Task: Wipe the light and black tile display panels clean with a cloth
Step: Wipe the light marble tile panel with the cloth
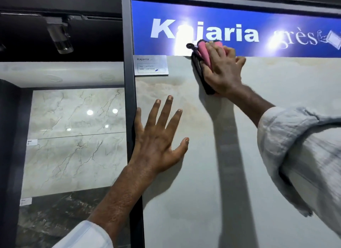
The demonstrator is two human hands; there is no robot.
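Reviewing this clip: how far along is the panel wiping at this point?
Done: nothing shows as finished; the light panel gives no clean-versus-dirty cue. In hand: the right hand presses the cloth at its top edge, under the blue sign, while the left hand lies flat on it. Left: seemingly the panel below, and the black panel at lower left, which neither hand is touching.

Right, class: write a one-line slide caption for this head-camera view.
Right hand presses a pink-and-black cloth against the top of a light marble-look tile panel while the left hand rests flat on it.
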